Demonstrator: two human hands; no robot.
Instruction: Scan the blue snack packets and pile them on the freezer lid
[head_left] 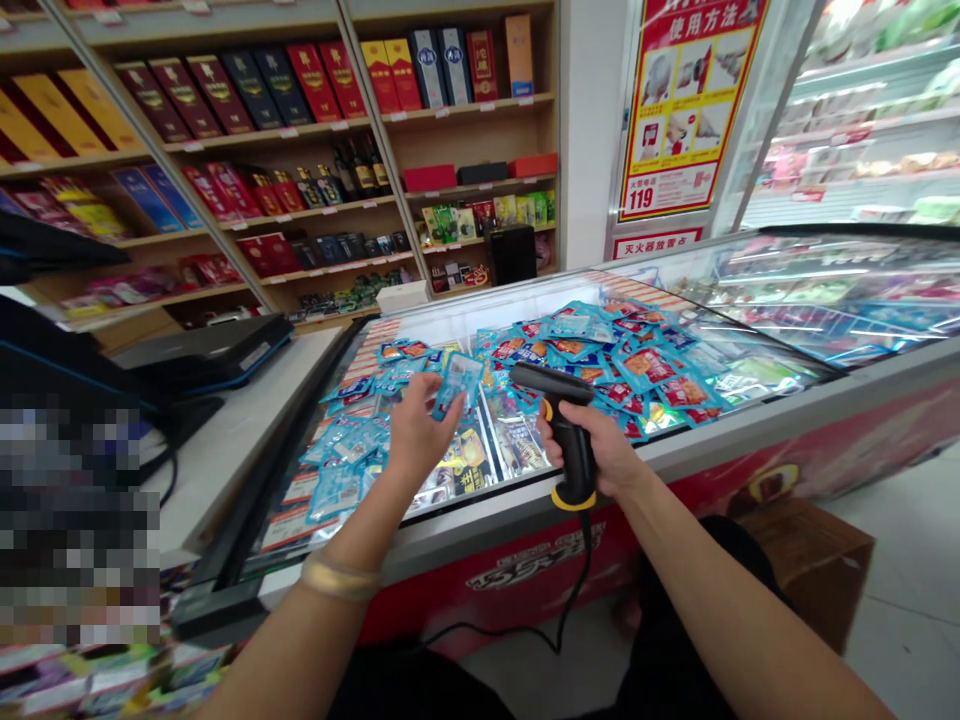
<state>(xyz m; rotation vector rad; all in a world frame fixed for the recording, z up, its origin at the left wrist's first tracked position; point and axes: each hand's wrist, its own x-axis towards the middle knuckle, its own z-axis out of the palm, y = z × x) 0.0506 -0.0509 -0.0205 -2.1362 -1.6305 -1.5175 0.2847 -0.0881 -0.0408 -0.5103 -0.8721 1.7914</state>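
Note:
My left hand (417, 432) pinches a small light-blue snack packet (457, 382) and holds it up over the glass lid of a chest freezer (750, 430). My right hand (600, 445) is wrapped round the grip of a black and yellow barcode scanner (564, 420), whose head points left toward the packet. The scanner's black cable hangs down in front of the freezer. A big heap of blue and red snack packets (600, 355) lies on the lid just behind both hands, with a smaller spread of blue packets (349, 450) to the left.
A white counter (247, 420) with a dark till and cables stands on the left. Wooden shelves of boxed goods and bottles (300, 150) fill the back wall. A cardboard box (814, 560) sits on the floor to the right, and a glass-fronted cooler (862, 120) stands behind the freezer.

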